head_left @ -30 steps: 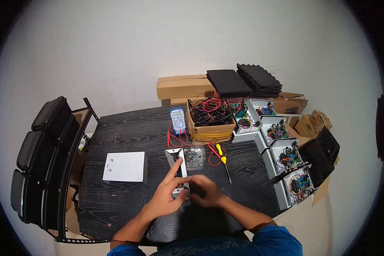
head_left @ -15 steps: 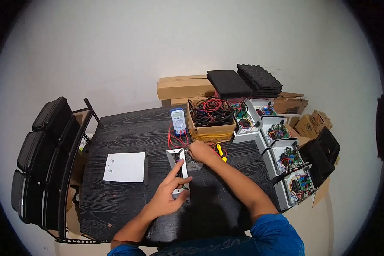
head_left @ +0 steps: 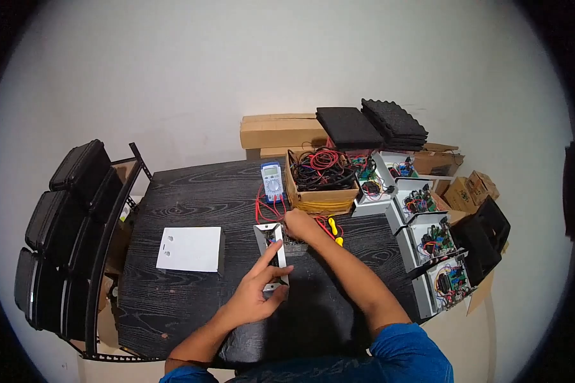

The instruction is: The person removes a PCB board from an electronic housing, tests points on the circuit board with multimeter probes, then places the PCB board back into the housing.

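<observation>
A narrow white metal case [head_left: 283, 255] with its side facing up lies on the black table in front of me, circuitry partly showing inside. Over it my left hand [head_left: 257, 295] rests with index finger stretched along the case and the other fingers and thumb apart. Just beyond its far right corner is my right hand [head_left: 302, 226], fingers curled downward over a small clear tray [head_left: 295, 246] of tiny parts; what the fingertips hold, if anything, is hidden. Behind stands a blue-and-white multimeter [head_left: 272, 181] with red leads [head_left: 260, 207].
A white cover box [head_left: 190, 249] lies to the left. A cardboard box [head_left: 322, 203] of cables stands behind, near yellow-handled probes [head_left: 333, 226]. Several open white cases [head_left: 421, 290] with circuit boards line the right. Black hard cases [head_left: 57, 220] fill a rack at far left.
The whole view has shifted slightly, so things sit a little further right. My hands keep nearly the same places, left over the case and right by the clear tray.
</observation>
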Demonstrator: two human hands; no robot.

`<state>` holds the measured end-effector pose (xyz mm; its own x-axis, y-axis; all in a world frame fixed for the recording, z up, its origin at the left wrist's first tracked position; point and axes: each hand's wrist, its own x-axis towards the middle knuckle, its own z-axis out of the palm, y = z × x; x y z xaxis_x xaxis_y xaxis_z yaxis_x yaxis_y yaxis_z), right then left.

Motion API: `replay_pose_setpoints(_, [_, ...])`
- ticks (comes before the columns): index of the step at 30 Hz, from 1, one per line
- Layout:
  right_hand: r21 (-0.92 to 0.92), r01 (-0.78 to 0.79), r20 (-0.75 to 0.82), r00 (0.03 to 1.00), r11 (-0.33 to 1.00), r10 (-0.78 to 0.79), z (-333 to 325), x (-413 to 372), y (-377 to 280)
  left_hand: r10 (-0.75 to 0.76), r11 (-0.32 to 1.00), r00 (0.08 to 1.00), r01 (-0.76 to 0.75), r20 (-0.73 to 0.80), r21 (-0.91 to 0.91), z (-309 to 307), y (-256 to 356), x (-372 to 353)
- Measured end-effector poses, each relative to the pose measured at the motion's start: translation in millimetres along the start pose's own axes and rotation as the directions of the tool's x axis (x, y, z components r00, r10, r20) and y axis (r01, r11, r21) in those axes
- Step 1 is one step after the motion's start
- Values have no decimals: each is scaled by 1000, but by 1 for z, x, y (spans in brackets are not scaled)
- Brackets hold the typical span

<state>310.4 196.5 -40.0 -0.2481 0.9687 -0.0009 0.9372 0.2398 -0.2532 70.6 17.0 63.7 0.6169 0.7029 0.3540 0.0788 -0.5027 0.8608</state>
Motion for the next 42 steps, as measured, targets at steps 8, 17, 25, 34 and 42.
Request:
replay_pose_setpoints(8, [-17,23,50,998,1000,-22,-21,-12,-8,24,998,999,-25,23,53,-2,-1,1])
replay_pose_setpoints(17, [845,278,-288,956,457,-48,-23,-120,-24,4,999,1000,-4,-3,38,-2,2,0])
replay_pose_setpoints(25, [890,406,-412,911,209,-15,5,-175,-58,34,997,999,-31,-34,65,2,3,2])
replay_pose_setpoints(34, [842,468,-492,870,268,26,11,-180,-64,44,995,999,-41,-27,94,2,6,3])
replay_pose_setpoints(42, [974,228,-227,971,-6,73,12,-177,-60,14,999,999,-12,-36,45,3,5,1])
